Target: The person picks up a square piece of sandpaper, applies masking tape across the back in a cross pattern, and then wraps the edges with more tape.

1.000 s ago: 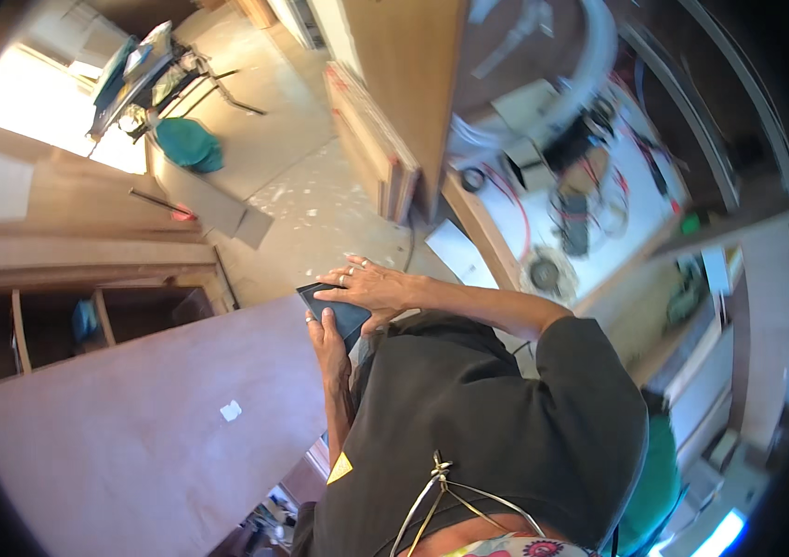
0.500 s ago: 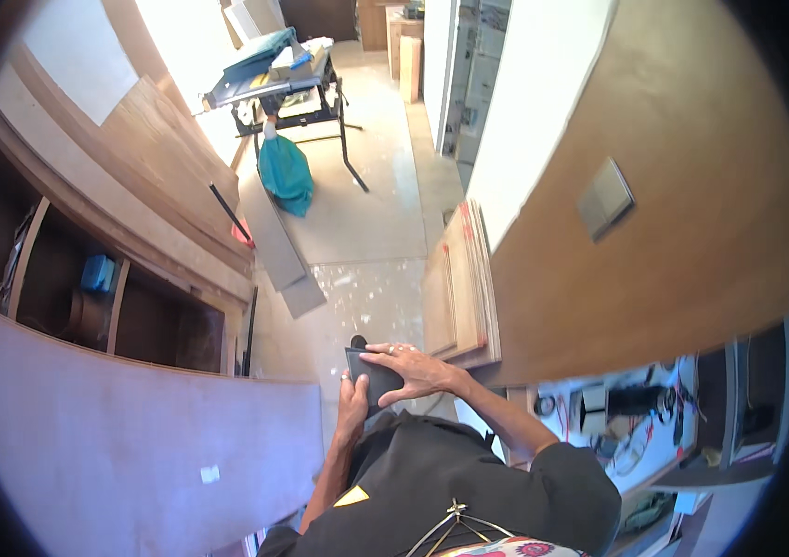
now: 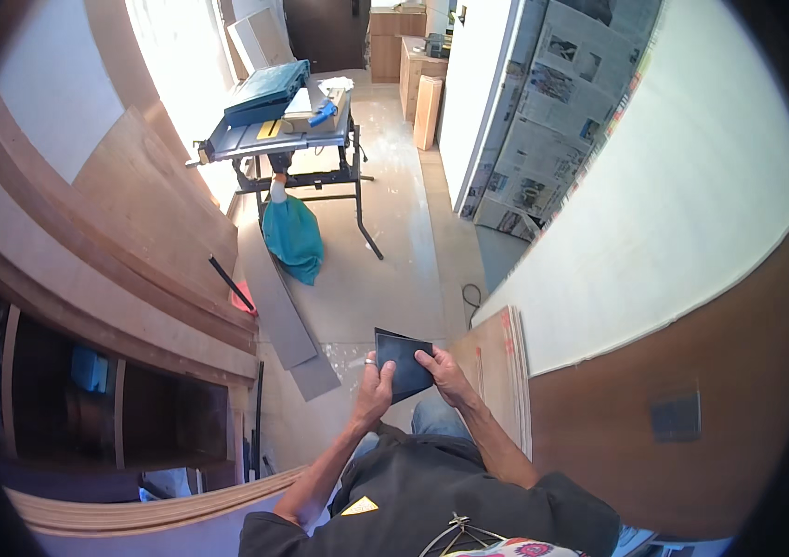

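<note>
Both hands hold a thin, dark, roughly square sheet out in front of my body. Its top edge looks doubled, as if a second piece lies behind it, but I cannot tell for sure. My left hand grips the left edge with the thumb on the face. On the right edge, my right hand pinches with the thumb on top. The fingers of both hands are mostly hidden behind the sheet. A grey square plate lies on the brown board at the right.
Ahead stands a table saw with a teal case on top and a teal bag hanging below. Grey planks lie on the floor. Stacked boards lean at my right; an open cabinet is at my left.
My right hand has gone from lying across the sheet's face to pinching its right edge. The sheet now faces up more openly. My view has turned, showing more of the room ahead.
</note>
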The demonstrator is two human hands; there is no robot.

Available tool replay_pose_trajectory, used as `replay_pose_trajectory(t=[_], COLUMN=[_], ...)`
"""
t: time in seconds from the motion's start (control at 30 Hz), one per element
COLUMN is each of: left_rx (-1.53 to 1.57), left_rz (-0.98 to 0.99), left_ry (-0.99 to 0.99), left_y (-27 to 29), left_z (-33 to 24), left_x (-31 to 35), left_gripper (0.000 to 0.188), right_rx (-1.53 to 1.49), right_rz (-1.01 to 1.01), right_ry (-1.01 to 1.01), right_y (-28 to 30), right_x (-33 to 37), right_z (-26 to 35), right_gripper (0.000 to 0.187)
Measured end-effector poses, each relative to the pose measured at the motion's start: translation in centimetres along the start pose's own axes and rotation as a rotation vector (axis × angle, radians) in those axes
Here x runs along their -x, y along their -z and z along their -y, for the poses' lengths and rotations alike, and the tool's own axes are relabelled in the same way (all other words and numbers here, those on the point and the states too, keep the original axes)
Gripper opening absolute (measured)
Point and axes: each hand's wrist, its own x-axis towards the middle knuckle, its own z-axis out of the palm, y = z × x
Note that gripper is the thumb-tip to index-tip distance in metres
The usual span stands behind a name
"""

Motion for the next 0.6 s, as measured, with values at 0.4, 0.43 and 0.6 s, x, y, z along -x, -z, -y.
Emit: replay_pose_trajectory(t=[0.4,0.43,0.6], left_rx=[0.338,0.427,0.353], left_rz=[-0.066,-0.039,-0.171], left_ry=[0.066,0.106,-0.027], left_y=[-0.6,-0.8,-3.2], left_z=[2.0,1.2,-2.8], left_x=[-28.2,-31.1,-45.8], left_gripper=[0.031,0.031,0.031], right_rx=[0.309,0.358,0.386], right_rz=[0.192,0.196,0.206], right_ry=[0.019,0.030,0.006], right_y=[7.4,8.1,11.3], right_x=[-28.9,-31.7,-44.9], right_z=[9.5,11.2,19.3], right_gripper=[0.026,0.027,0.029])
